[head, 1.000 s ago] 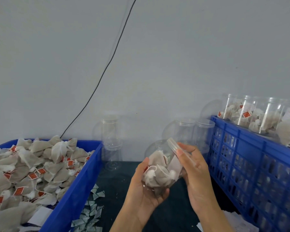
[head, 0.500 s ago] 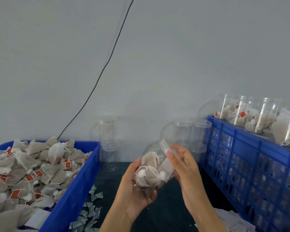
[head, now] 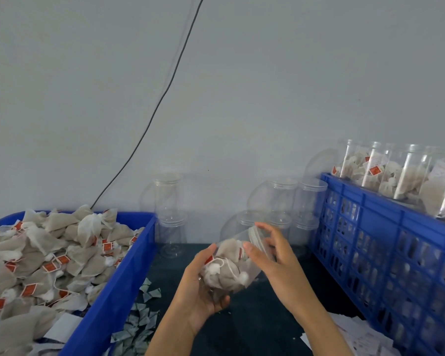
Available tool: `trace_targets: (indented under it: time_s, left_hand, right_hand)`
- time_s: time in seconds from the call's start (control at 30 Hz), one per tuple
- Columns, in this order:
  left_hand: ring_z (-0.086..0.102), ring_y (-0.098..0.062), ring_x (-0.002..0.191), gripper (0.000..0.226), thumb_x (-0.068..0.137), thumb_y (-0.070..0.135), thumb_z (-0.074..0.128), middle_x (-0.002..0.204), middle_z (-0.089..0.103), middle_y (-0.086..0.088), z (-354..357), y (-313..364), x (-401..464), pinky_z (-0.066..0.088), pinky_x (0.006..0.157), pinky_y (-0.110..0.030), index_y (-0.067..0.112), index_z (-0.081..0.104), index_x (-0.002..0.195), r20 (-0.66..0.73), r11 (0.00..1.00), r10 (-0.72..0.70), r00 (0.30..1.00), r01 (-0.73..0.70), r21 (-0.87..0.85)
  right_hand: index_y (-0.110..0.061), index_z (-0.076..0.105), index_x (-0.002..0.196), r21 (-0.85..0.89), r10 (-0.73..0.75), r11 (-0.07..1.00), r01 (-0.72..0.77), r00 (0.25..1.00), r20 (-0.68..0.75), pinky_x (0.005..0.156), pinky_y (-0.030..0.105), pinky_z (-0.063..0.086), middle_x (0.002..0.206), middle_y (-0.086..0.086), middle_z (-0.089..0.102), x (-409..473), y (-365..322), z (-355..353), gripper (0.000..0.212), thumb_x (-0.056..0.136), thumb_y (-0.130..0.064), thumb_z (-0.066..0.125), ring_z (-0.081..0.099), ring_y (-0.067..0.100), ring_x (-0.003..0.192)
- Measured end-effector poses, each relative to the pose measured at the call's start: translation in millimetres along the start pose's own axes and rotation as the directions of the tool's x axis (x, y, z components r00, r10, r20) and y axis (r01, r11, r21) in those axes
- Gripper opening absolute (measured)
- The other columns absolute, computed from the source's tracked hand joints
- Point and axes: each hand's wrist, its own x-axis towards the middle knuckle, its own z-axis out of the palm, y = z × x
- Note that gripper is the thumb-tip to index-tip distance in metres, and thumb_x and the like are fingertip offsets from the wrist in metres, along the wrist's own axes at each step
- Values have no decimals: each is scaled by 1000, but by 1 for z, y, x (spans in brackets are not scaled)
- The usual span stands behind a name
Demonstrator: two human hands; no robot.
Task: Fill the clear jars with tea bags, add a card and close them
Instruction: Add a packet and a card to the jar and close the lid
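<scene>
My left hand [head: 201, 286] cradles a clear jar [head: 229, 263] from below; the jar is tilted toward the right and holds several tea bags with red tags. A clear lid [head: 257, 236] sits on the jar's mouth. My right hand [head: 275, 258] is at that lid, fingers spread around its rim. A heap of loose tea bags [head: 49, 255] fills the blue bin [head: 129, 273] at the left. Empty clear jars [head: 283, 199] stand stacked against the wall behind my hands. White cards [head: 355, 332] lie on the dark table at the lower right.
A blue crate [head: 370, 227] at the right carries filled jars [head: 396, 173] on top. Another pair of stacked empty jars [head: 168, 201] stands by the bin. Small folded paper pieces [head: 139, 317] litter the dark tabletop [head: 254, 325]. A black cable [head: 165, 93] runs down the wall.
The jar and both hands have drifted slightly left and lower in view. My right hand's fingers have shifted around the lid and spread wider.
</scene>
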Motion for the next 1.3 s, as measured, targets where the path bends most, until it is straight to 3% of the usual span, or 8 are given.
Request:
trace_targets:
  time_s: [0.13,0.27,0.33,0.47,0.6,0.83,1.07,1.3]
  left_hand:
    - [62,-24,64,47,67,48,71,90,70,-16,-1,0,3,47,45,-25,9,73,92,29,994,-69,997,71,-78]
    - [61,-23,64,44,68,49,70,89,70,-15,-3,1,4,46,46,-25,10,76,87,47,996,-43,998,47,-81]
    - [63,-22,66,48,70,51,69,89,72,-14,-3,0,5,47,50,-27,10,72,96,-2,999,30,1000,-30,-25]
    - [64,-21,64,44,63,50,73,88,72,-14,-1,0,3,48,49,-28,12,77,85,30,999,38,999,-39,15]
    - [63,-23,62,39,64,48,74,88,70,-15,0,0,3,46,42,-26,12,78,76,108,996,-49,993,57,-68]
    - [63,-19,55,35,63,52,70,79,71,-10,9,-15,6,46,43,-26,18,78,67,55,990,119,991,-114,-79]
    - [63,-20,56,39,81,50,60,80,71,-12,21,-24,7,48,44,-29,15,74,91,67,978,202,977,-197,-74]
    - [64,-35,77,62,71,51,68,107,65,-23,15,-15,7,52,41,-29,3,69,111,260,901,-198,945,280,-331]
  right_hand:
    - [-44,37,128,17,36,999,-37,995,97,110,28,29,135,-14,36,7,-9,1,93,49,-92,48,36,7,131]
    - [-41,54,123,183,-18,983,5,997,70,84,6,44,125,-18,55,2,-7,-4,46,78,-51,53,52,-16,107]
    - [-36,59,111,131,6,991,-2,1000,-30,65,1,42,105,-11,63,1,1,-2,42,76,-58,51,58,-14,84]
    - [-37,44,121,157,50,986,-47,999,-14,80,9,39,119,-20,49,7,-2,0,94,47,-95,50,48,-10,100]
    - [-49,45,123,195,-15,981,21,999,-34,80,19,44,117,-17,57,5,2,1,68,61,-67,66,57,-2,106]
    - [-34,59,107,282,19,958,50,972,-235,65,9,48,97,-23,65,7,6,13,63,54,-67,65,63,-6,89]
    - [-33,57,114,394,96,919,19,958,-271,68,16,47,105,1,66,9,3,2,63,58,-51,81,65,12,97]
    - [-48,38,129,605,86,795,-43,995,-41,98,38,49,122,6,64,9,1,-4,128,15,-51,96,62,23,113]
